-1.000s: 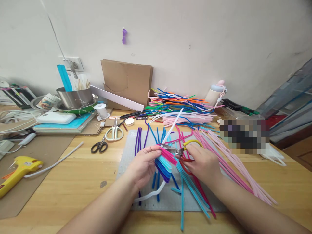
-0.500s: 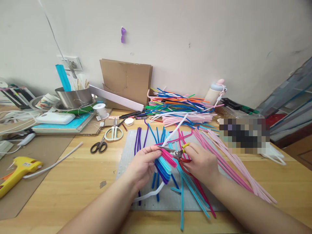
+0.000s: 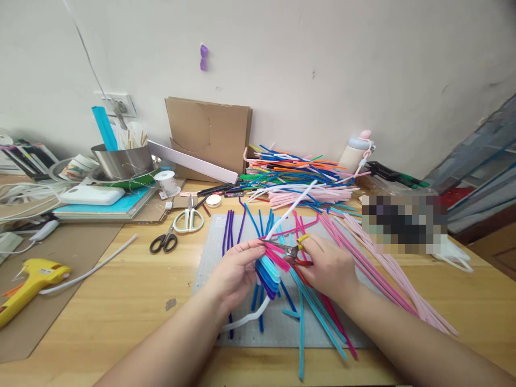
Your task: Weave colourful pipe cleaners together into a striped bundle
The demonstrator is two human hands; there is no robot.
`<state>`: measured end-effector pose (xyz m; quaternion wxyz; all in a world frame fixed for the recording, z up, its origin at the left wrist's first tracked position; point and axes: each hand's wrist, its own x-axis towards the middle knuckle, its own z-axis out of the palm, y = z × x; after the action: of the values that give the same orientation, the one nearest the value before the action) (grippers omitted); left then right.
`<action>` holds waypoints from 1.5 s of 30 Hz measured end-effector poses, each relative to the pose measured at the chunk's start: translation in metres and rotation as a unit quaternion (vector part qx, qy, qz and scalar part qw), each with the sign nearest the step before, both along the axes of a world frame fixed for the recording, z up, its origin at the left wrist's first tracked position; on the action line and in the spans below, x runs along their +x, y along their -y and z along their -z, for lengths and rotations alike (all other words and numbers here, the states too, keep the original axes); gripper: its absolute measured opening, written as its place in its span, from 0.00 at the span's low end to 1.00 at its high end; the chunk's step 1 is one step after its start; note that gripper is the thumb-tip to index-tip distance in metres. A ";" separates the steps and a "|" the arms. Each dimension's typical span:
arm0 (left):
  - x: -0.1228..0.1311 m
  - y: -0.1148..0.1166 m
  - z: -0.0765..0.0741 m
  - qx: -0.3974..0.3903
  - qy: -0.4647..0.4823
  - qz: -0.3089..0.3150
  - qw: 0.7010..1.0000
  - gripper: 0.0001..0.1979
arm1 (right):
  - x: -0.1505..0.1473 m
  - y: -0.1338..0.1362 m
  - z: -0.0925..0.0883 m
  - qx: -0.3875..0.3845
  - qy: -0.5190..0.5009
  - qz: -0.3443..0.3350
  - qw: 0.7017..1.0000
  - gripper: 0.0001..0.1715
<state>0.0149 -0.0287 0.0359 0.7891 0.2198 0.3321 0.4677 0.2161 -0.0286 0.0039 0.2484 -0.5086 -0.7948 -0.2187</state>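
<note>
My left hand (image 3: 236, 271) is closed around a fanned bundle of short pipe cleaner pieces (image 3: 269, 271), pink, light blue, blue and purple, with a long white pipe cleaner (image 3: 291, 208) running up through it. My right hand (image 3: 328, 266) grips small wire cutters (image 3: 291, 250) with yellow and red handles. Their jaws sit closed on the pink pieces at the top of the bundle. Both hands hover over a grey cutting mat (image 3: 213, 252) strewn with loose pipe cleaners (image 3: 310, 312).
A big heap of coloured pipe cleaners (image 3: 294, 177) lies by the wall, with long pink ones (image 3: 387, 279) at the right. Two scissors (image 3: 188, 217) (image 3: 164, 242), a yellow glue gun (image 3: 30, 282), a steel bowl (image 3: 121, 161), cardboard (image 3: 207, 134) and a bottle (image 3: 355, 153) surround the mat.
The cutter handles have been squeezed together, so the jaws have closed on the pink pieces. Both hands stayed over the mat, shifting only slightly.
</note>
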 end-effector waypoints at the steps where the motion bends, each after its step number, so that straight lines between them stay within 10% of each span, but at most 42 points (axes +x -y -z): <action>1: 0.000 -0.001 0.000 0.001 -0.002 -0.002 1.000 0.04 | -0.001 0.000 0.000 -0.005 -0.002 -0.001 1.000 0.16; 45: 0.001 0.000 -0.004 0.016 -0.031 -0.018 0.999 0.07 | 0.001 0.001 -0.001 0.015 -0.013 -0.024 1.000 0.17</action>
<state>0.0160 -0.0283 0.0402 0.7665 0.2409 0.3525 0.4798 0.2175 -0.0299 0.0045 0.2713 -0.4883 -0.8002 -0.2181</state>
